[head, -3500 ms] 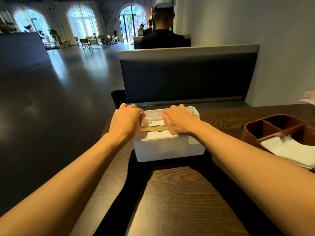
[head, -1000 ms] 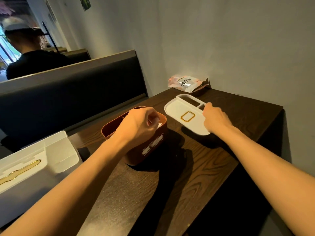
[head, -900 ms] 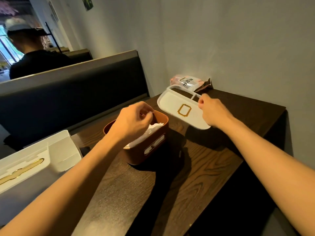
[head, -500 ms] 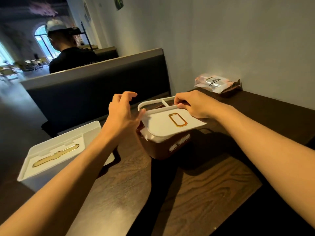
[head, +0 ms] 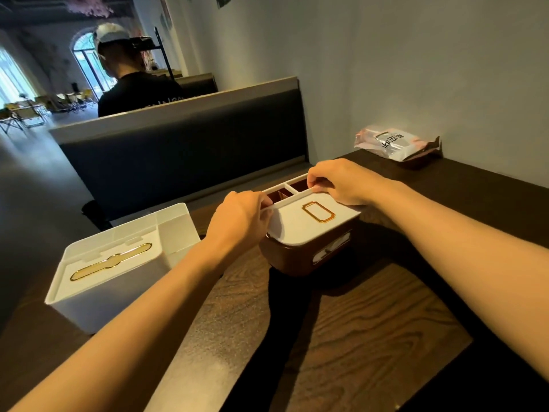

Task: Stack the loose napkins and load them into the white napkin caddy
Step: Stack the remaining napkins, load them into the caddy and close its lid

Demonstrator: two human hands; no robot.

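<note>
A brown caddy (head: 300, 258) stands mid-table with a white lid (head: 297, 226) lying over it; the lid has a gold rectangular frame and open sections at its far end. My left hand (head: 240, 221) pinches the lid's left edge. My right hand (head: 344, 181) pinches its far divider bar. A sliver of white napkin shows through the slot in the brown caddy's front. The white napkin caddy (head: 118, 269) sits to the left, closed, with a gold slot on top.
A clear plastic packet (head: 395, 142) lies at the far right of the dark wooden table (head: 356, 337), against the wall. A dark booth backrest (head: 184, 156) runs behind the table. A person in a cap (head: 133, 81) sits beyond it, back turned.
My right hand lifted the white lid from the table and carried it left onto the brown caddy. My left hand left the napkins and now holds the lid's left edge.
</note>
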